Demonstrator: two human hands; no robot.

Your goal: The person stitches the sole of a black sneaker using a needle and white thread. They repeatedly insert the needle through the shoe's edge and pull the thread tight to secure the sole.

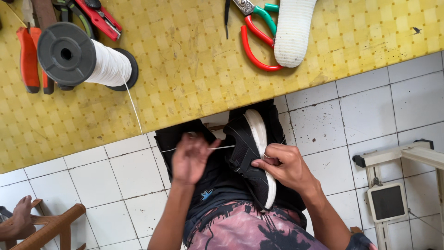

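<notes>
1. One black shoe (pixel 247 153) with a white sole lies on the lap; right hand (pixel 286 165) fingers pinch its sole edge.
2. One white thread (pixel 221 147) runs taut from left hand (pixel 190 159), whose blurred fingers close on it.
3. One thread spool (pixel 85 58), well above both hands.

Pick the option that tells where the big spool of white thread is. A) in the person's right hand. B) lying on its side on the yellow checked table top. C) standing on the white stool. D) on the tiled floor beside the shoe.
B: the spool of white thread lies on its side on the yellow table top, while the left hand and right hand are at the black shoe.
</notes>
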